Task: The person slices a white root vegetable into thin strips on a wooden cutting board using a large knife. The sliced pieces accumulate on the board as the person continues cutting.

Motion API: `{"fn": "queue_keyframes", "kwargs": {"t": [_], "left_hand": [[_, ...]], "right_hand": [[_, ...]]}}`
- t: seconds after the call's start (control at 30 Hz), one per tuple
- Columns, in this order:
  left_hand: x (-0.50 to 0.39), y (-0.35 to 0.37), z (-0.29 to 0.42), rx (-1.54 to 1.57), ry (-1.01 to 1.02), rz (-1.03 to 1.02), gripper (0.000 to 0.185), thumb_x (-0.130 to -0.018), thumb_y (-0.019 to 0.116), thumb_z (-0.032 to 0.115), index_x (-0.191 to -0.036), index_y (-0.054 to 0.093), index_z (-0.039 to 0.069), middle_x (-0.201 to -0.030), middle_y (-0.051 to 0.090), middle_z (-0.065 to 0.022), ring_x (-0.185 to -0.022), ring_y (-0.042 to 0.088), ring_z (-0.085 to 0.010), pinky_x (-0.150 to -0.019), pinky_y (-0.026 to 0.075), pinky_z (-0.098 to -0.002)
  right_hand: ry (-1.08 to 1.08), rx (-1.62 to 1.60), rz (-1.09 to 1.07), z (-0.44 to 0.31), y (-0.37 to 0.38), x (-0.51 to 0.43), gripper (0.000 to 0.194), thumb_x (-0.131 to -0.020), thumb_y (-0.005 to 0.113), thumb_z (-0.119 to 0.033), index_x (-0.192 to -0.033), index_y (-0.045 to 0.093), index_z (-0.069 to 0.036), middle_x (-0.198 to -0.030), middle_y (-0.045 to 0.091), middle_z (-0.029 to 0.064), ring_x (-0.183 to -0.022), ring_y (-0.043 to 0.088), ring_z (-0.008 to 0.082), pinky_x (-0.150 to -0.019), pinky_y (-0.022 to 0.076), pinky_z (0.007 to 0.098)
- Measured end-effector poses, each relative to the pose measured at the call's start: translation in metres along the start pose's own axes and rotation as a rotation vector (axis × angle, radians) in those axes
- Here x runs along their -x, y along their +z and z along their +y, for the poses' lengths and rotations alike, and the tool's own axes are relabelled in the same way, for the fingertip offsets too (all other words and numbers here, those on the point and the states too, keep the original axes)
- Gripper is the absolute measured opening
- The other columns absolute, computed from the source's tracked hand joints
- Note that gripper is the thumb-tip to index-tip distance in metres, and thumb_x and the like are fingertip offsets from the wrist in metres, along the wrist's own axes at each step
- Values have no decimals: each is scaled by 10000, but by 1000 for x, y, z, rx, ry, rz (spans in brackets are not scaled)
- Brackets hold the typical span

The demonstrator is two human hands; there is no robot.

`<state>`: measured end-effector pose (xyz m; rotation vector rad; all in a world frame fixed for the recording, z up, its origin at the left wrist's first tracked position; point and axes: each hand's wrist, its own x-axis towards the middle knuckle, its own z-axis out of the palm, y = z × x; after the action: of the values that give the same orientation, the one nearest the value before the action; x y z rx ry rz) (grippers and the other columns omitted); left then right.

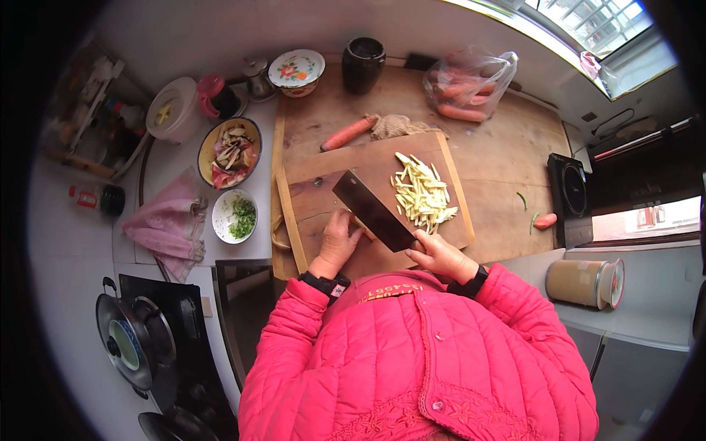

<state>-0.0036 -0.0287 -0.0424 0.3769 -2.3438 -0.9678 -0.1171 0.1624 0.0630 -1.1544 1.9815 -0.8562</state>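
Note:
My right hand (444, 257) grips the handle of a wide, dark-bladed cleaver (375, 212), its blade slanting up to the left. Close to the blade's left side, my left hand (337, 242) steadies a pale vegetable piece (363, 225) with bent fingers; the blade hides much of that piece. Both are over a wooden cutting board (309, 206) with lighter end strips. A heap of pale yellow-green vegetable sticks (422, 193) lies on the board's right half. Beyond its far edge are a carrot (348, 133) and a bunched, coarse brown cloth (394, 127).
A plastic bag of carrots (466, 91) and a dark jar (364, 66) stand at the back. Leftward are a bowl of sliced food (230, 153), a bowl of chopped greens (235, 216) and a pink cloth (168, 223). An induction cooker (571, 198) sits right; a lidded wok (124, 342), lower left.

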Motion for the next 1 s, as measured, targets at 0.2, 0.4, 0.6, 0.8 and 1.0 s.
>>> {"fn": "queue_keyframes", "kwargs": {"t": [0.2,0.4,0.6,0.8,1.0], "left_hand": [[1,-1,6,-24,-64,-11,300,-637,686,61,-865,501,0,-809,501,-119,-677,546,-239,-593,471,-306],[-1,0,8,142,-162,-145,280,-649,682,58,-852,500,-8,-774,508,-119,-654,553,-223,-562,495,-271],[-1,1,10,139,-187,-131,273,-651,680,87,-838,497,8,-769,508,-119,-641,558,-238,-548,485,-295],[-3,-1,13,167,-253,-168,272,-657,676,73,-850,499,3,-779,508,-118,-655,563,-230,-562,491,-288],[-4,-5,15,155,-288,-210,274,-661,675,66,-855,495,0,-784,504,-115,-674,565,-228,-576,496,-278]], "right_hand": [[63,-262,87,10,-9,0,207,-795,558,-107,-889,432,27,-486,411,65,-429,393,135,-413,330,295],[90,-389,52,24,-4,-3,244,-805,561,-113,-954,443,40,-482,392,18,-433,385,82,-403,331,263],[168,-484,35,30,-5,-3,246,-810,559,-117,-939,429,48,-481,394,0,-427,383,65,-390,332,244],[214,-517,-60,38,-12,-5,288,-821,544,-126,-983,387,53,-473,413,7,-404,422,78,-369,356,248],[297,-647,-149,53,-12,-12,359,-827,533,-138,-1067,337,43,-475,448,18,-389,448,98,-364,384,245]]}}
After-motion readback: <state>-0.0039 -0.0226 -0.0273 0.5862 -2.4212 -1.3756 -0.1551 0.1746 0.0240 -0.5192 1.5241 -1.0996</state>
